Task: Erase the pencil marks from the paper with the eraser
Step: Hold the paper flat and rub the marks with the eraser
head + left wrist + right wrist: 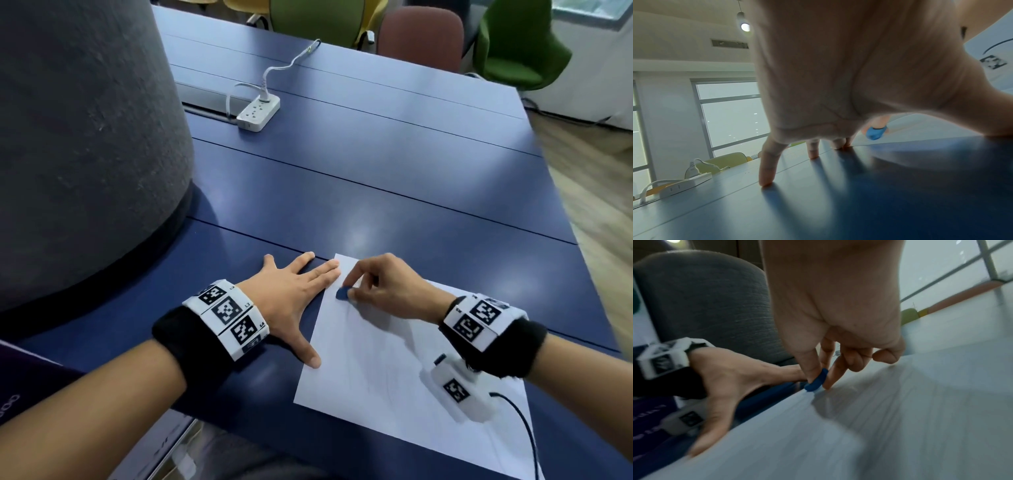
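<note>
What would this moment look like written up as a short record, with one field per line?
Surface: blue table
Paper: white sheet lying flat near the table's front edge
Right hand: pinches a blue eraser, its tip on the sheet's far left corner
Left hand: fingers spread flat, steadying the sheet's left edge
Pencil marks: too faint to make out
Background: white power strip

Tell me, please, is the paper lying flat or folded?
Flat: the paper lies spread on the table, no crease visible.

Smooth white paper [394,370] lies on a satiny blue table [376,164]; the grey partition [85,137] looks rough, felt-like; the power strip [258,111] glossy plastic.
</note>
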{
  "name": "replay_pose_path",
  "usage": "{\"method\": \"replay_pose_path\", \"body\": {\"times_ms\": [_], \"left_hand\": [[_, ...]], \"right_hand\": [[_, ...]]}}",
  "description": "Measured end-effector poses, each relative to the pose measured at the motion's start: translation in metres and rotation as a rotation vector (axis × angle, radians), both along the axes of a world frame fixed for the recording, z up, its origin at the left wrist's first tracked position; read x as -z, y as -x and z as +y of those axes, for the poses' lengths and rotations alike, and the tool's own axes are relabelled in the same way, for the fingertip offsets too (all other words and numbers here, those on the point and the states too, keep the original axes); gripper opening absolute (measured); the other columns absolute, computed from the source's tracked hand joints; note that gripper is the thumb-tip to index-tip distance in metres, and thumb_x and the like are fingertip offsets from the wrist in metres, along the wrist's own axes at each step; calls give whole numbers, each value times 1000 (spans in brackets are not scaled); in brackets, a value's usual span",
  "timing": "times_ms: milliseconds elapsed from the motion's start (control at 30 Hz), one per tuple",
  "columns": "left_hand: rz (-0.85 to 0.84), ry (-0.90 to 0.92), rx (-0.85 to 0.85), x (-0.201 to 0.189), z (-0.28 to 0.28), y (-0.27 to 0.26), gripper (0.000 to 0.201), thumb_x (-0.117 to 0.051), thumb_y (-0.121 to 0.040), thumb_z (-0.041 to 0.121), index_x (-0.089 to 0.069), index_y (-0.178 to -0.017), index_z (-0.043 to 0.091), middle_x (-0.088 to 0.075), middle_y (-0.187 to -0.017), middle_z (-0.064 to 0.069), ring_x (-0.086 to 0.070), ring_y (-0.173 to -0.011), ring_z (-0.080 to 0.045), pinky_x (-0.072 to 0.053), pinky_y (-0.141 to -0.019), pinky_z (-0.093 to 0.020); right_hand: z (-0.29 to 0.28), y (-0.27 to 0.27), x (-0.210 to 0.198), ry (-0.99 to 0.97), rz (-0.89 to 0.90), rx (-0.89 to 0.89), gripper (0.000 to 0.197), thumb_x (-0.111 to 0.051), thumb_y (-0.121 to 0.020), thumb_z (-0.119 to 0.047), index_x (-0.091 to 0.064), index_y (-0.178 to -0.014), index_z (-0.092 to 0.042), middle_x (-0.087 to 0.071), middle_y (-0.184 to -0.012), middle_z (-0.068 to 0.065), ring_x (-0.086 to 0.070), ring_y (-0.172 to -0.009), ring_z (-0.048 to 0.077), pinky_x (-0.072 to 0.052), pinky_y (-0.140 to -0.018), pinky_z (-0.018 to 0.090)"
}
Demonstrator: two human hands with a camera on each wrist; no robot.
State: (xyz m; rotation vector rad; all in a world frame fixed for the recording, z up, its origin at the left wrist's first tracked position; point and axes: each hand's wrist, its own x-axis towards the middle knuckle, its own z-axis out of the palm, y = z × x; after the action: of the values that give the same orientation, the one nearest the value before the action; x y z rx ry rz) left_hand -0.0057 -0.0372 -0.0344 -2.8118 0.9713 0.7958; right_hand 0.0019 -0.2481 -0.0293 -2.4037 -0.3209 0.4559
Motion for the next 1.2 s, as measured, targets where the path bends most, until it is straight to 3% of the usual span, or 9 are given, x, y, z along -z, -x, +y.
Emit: {"method": "replay_pose_path", "body": {"times_ms": [100,267,400,467,633,767,900,1033,1200], "left_hand": [[-5,3,0,1,1,-1,142,-61,-51,90,20,-152,32,24,-157,23,20,-147,-14,-16,-107,-69],[-3,12,-2,2,1,-1,141,-60,-51,91,19,-152,31,23,-157,23,21,-147,-14,-15,-107,-69],[3,5,2,2,0,0,143,-61,-52,90,21,-152,30,25,-157,22,23,-147,-16,-6,-110,-71],[-3,0,17,2,1,6,144,-61,-50,90,21,-152,29,26,-157,20,23,-147,-18,-3,-110,-71],[-13,31,23,3,4,22,145,-63,-50,89,20,-152,29,25,-158,19,21,-147,-21,-1,-112,-69],[-9,51,21,-2,4,18,135,-62,-54,88,7,-154,29,16,-159,20,11,-148,-21,-11,-113,-61],[-66,87,21,-7,1,7,116,-63,-60,83,-16,-150,27,-5,-157,18,-12,-139,-19,-29,-102,-53],[-99,6,64,-7,-4,4,123,-63,-58,84,-8,-152,27,-4,-155,16,-16,-134,-21,-36,-94,-52],[-68,-27,61,-6,-4,2,128,-60,-59,87,5,-153,30,14,-159,21,-5,-144,-21,-33,-99,-57]], "right_hand": [[-4,-16,4,-42,-41,120,4,-70,-82,-18,-70,-86,-19,-55,-57,-7,-46,-47,3,-37,-57,22],[0,3,4,-65,51,-1,4,-70,-83,-18,-69,-87,-17,-54,-52,-9,-46,-45,1,-38,-53,17],[-6,-12,3,-37,-29,77,5,-67,-84,-19,-68,-90,-20,-56,-56,-9,-47,-49,2,-39,-57,19],[-5,-4,4,-25,-43,12,7,-65,-86,-16,-66,-92,-18,-58,-58,-8,-48,-50,2,-36,-54,13],[-2,20,1,113,-190,-157,12,-66,-80,-17,-65,-92,-21,-63,-74,-5,-54,-63,11,-46,-61,21],[-3,14,-3,126,-212,-188,15,-70,-81,-20,-67,-94,-14,-62,-71,-7,-56,-63,12,-51,-65,27],[-4,11,-4,96,-201,-155,12,-71,-81,-20,-69,-90,-11,-64,-67,-1,-57,-61,17,-52,-63,32],[-3,6,-6,116,-220,-156,17,-71,-83,-25,-69,-91,-10,-68,-74,2,-60,-67,19,-52,-66,31],[-7,0,-7,172,-266,-174,15,-68,-83,-22,-70,-89,-8,-68,-76,1,-59,-68,17,-51,-66,30]]}}
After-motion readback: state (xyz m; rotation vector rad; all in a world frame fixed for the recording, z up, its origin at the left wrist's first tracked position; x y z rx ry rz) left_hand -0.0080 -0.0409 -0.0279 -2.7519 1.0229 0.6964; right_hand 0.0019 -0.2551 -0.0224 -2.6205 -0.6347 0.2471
